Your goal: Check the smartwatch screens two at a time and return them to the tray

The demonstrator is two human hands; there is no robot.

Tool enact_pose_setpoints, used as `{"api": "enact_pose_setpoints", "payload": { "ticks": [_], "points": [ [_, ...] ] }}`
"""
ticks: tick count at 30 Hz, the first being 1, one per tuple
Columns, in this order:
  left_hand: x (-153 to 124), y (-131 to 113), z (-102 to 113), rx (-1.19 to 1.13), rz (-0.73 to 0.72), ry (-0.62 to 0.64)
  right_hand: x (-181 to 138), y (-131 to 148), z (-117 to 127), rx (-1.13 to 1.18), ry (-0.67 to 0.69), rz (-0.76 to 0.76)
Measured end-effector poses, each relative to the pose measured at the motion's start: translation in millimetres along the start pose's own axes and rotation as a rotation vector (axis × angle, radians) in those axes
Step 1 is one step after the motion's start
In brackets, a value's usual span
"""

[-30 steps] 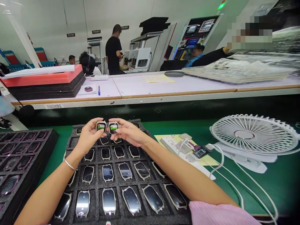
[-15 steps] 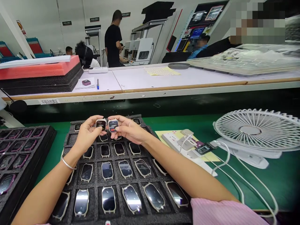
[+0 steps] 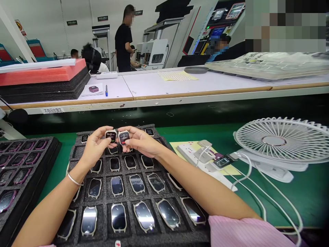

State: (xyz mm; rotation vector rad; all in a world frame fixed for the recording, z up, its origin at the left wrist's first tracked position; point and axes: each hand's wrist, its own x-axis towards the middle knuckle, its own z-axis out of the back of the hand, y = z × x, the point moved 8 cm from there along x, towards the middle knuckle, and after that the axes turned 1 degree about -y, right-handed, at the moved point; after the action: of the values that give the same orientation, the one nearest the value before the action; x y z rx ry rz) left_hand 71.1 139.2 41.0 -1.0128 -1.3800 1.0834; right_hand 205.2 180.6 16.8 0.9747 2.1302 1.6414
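Side by side over the far part of a black foam tray [image 3: 102,202], I hold two smartwatch bodies without straps. My left hand [image 3: 95,146] is closed on one smartwatch [image 3: 110,134], its thumb at the lower part of the lit screen. Closed on the other smartwatch [image 3: 124,136] is my right hand [image 3: 141,141], the thumb near a red patch on its display. Both cases are light-coloured. Beneath my hands, the tray's square pockets carry several more such watches [image 3: 117,185], mostly with dark screens. My forearms hide some pockets at both sides.
On the left lies another foam tray [image 3: 55,144] of purple-rimmed watches. A power strip [image 3: 190,156] with cables and a white fan [image 3: 273,140] stand at right. A raised shelf [image 3: 164,92] runs across the back, bearing a foam stack [image 3: 74,82]. Other people are beyond it.
The screen of the watch in my left hand now shows text lines and a green patch at the bottom. Both hands keep their hold; the view has shifted slightly.
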Motion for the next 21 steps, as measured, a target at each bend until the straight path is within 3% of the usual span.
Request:
{"api": "enact_pose_setpoints", "payload": {
  "ticks": [6,12,16,21],
  "points": [
    [0.2,9.1,3.0,-0.138,0.144,-0.035,0.4,-4.3,4.2,0.031,-0.07,-0.047],
    [-0.4,35.2,9.7,-0.356,0.462,-0.158,1.7,-23.6,27.4,0.16,-0.343,-0.232],
    [1.8,39.8,10.0,-0.387,0.458,-0.141,0.9,-32.1,38.0,0.174,-0.436,-0.29],
    [5.7,34.2,11.9,-0.376,0.327,-0.078,2.0,-20.0,37.5,0.124,-0.408,-0.11]
  ]
}}
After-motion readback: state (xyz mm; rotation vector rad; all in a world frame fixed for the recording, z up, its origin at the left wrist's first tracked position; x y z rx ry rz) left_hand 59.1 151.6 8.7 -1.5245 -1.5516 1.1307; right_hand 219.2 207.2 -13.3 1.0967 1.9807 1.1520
